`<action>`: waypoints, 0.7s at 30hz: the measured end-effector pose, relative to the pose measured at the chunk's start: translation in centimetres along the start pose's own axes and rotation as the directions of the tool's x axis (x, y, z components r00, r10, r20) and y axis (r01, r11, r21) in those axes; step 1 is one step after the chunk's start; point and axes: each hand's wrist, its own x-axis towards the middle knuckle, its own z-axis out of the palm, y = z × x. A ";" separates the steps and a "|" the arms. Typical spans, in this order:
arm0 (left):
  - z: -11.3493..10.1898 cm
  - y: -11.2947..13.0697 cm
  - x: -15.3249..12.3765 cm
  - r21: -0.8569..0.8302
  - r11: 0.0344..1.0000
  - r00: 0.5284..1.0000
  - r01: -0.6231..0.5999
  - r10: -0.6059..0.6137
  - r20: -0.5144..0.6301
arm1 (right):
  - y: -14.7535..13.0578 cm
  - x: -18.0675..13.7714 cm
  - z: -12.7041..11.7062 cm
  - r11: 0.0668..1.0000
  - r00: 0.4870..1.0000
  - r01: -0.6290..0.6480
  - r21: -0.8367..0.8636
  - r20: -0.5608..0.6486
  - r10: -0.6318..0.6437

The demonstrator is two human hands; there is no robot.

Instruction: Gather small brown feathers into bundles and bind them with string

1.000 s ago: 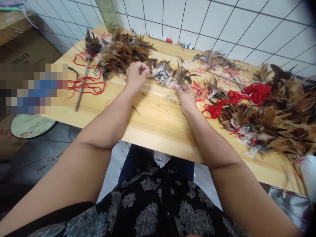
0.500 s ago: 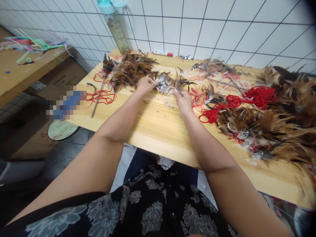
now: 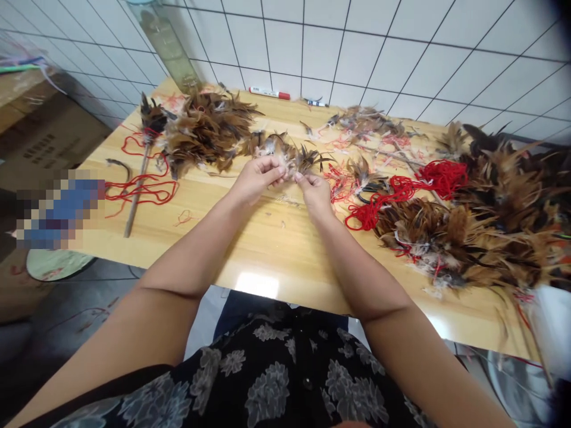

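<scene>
Close together over the middle of the wooden table point(image 3: 267, 238), my left hand point(image 3: 259, 179) and my right hand point(image 3: 314, 191) are pinched at the pale, downy feathers point(image 3: 289, 167) between them. The fingertips hide exactly where each grip lies. Just behind my hands, a small heap of brown and white feathers point(image 3: 272, 144) spreads out, with a dark tuft point(image 3: 312, 157) beyond my right fingers. To the left is a larger brown feather pile point(image 3: 205, 128). A stick point(image 3: 137, 196) with dark feathers at its top lies beside loops of red cord point(image 3: 154, 191).
Tangled red cord point(image 3: 441, 178) and large brown feather bundles point(image 3: 437, 232) cover the right side. Loose feathers point(image 3: 370, 122) and red scraps lie toward the tiled wall. A bottle point(image 3: 172, 53) stands at the back left, and a red-capped marker point(image 3: 270, 93) lies by the wall.
My hands have come closer together, the left moving toward the right over the front of the small feather heap. The camera view has shifted to the right.
</scene>
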 end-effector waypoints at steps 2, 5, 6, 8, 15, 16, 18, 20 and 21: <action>0.4 0.2 -0.3 -0.004 1.000 1.000 0.006 -0.006 0.001 | -0.3 -0.3 0.0 1.000 1.000 -0.017 -0.021 -0.006 0.016; 0.8 0.4 -0.6 -0.011 1.000 1.000 0.029 -0.029 0.001 | -0.6 -0.6 0.1 0.998 0.999 -0.036 -0.060 -0.027 0.034; 0.9 0.4 -0.7 -0.021 0.999 0.999 0.036 -0.036 0.002 | -0.7 -0.6 0.1 0.997 0.999 -0.037 -0.067 -0.030 0.035; 1.1 0.5 -0.7 -0.040 0.998 0.999 0.047 -0.046 0.006 | -0.8 -0.7 0.1 0.997 0.999 -0.035 -0.074 -0.032 0.032; 1.4 0.3 -0.7 -0.018 0.999 0.999 0.041 -0.041 -0.010 | -0.9 -0.6 -0.3 0.995 0.999 -0.044 -0.095 -0.009 0.044; 1.4 0.2 -0.6 -0.016 0.999 0.999 0.035 -0.035 -0.020 | -0.9 -0.6 -0.4 0.996 0.999 -0.039 -0.084 0.007 0.040; 1.3 -0.1 -0.5 -0.023 0.999 0.999 0.037 -0.038 -0.031 | -0.7 -0.4 -0.7 0.998 0.999 -0.026 -0.060 0.040 0.028; 1.3 -0.4 -0.5 -0.039 0.998 0.999 0.039 -0.040 -0.024 | -0.5 -0.3 -0.9 0.999 0.997 -0.018 -0.050 0.069 0.021; 1.3 -0.6 -0.4 -0.045 0.998 0.999 0.035 -0.036 -0.014 | -0.4 -0.3 -1.0 0.999 0.996 -0.018 -0.050 0.083 0.022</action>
